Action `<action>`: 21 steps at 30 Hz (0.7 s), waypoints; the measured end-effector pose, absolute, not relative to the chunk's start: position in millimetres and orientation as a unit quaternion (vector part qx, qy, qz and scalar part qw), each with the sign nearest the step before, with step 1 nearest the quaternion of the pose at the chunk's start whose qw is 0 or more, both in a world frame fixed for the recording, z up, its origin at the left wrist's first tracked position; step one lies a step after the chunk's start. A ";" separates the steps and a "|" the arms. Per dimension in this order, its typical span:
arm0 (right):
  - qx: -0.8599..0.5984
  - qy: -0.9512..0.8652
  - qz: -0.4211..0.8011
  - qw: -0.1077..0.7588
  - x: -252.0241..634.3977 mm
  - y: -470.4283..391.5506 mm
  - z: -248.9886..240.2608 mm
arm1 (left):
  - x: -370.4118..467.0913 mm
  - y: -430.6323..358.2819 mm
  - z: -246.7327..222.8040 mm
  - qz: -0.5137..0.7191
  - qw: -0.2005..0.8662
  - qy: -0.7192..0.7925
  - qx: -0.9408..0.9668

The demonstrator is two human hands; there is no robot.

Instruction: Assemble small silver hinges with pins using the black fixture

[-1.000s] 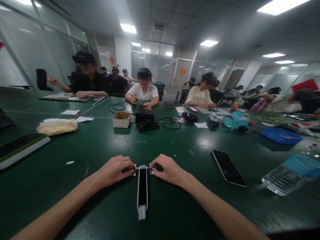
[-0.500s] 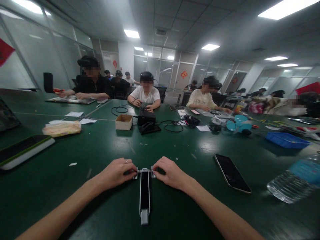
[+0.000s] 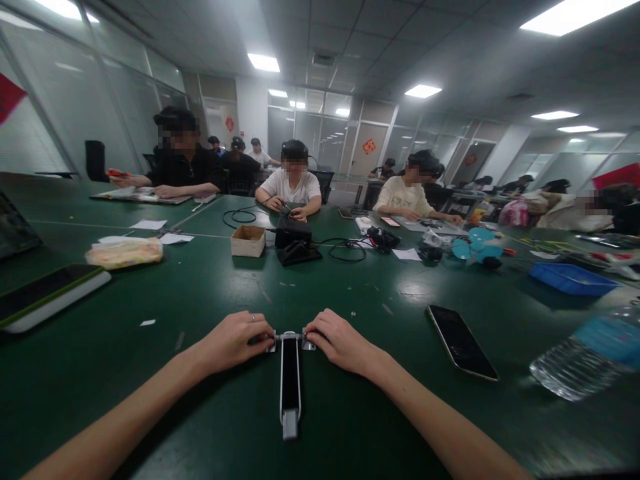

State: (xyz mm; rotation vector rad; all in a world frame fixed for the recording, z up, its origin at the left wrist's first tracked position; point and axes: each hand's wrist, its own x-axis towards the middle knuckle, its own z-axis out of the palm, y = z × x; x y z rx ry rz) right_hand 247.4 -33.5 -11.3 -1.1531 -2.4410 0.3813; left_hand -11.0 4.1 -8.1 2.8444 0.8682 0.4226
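Note:
A long, narrow device with a black middle strip and a pale metal frame [image 3: 291, 377] lies on the green table in front of me, with a grey block [image 3: 290, 425] at its near end. Small shiny metal brackets stick out on both sides of its far end. My left hand [image 3: 240, 342] is closed in a pinch on the left bracket [image 3: 271, 343]. On the other side, the fingers of my right hand [image 3: 340, 340] pinch the right bracket [image 3: 309, 341]. My fingertips partly hide both brackets.
A phone [image 3: 463, 341] and a water bottle [image 3: 583, 357] lie to the right, before a blue tray [image 3: 573, 279]. Ahead are a small open box [image 3: 248, 241] and a black device [image 3: 293, 237] with cables. Another phone [image 3: 43, 293] is at left. Several people sit across the table.
The camera view has shifted very slightly. Both hands stay pinched at the brackets, and the device keeps its place on the table.

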 end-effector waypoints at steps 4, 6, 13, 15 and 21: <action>-0.414 -0.876 0.140 0.205 248.2 -32.6 -12.8 | -11.1 5.2 -9.5 0.133 0.068 0.290 0.945; -0.416 -0.874 0.143 0.206 248.7 -32.6 -14.6 | -11.0 5.4 -9.9 0.130 0.063 0.290 0.946; -0.415 -0.875 0.128 0.213 249.6 -32.0 -19.2 | -10.1 4.3 -7.1 0.120 0.062 0.295 0.946; -0.415 -0.874 0.123 0.220 249.4 -31.8 -18.2 | -10.1 4.6 -7.1 0.121 0.059 0.293 0.946; -0.420 -0.871 0.124 0.224 248.4 -33.4 -14.2 | -11.1 5.5 -9.3 0.140 0.067 0.282 0.947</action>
